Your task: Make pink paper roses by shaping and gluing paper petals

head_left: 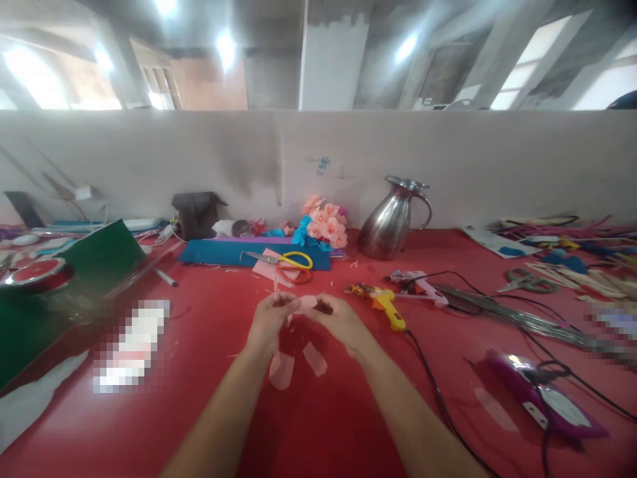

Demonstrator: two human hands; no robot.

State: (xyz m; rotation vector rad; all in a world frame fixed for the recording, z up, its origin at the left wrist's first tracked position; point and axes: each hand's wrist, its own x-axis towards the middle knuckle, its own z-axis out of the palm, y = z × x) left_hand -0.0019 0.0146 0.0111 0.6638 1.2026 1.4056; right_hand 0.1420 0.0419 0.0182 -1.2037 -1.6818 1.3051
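Over the red table [199,345], head view: pink paper petal [307,303] between the hands, long axis roughly left to right; which end is its tip, can't tell. Left hand [269,322] pinches one end, right hand [343,324] the other.

Two bare hands, the left [271,318] and the right [341,322], hold a pale pink petal [307,303] over a red table [318,425]. Behind the petal sit yellow-handled scissors [297,259] and a peach-and-blue bouquet [326,226]; right of it lies a yellow glue gun [388,308], with a steel jug [387,222] beyond.
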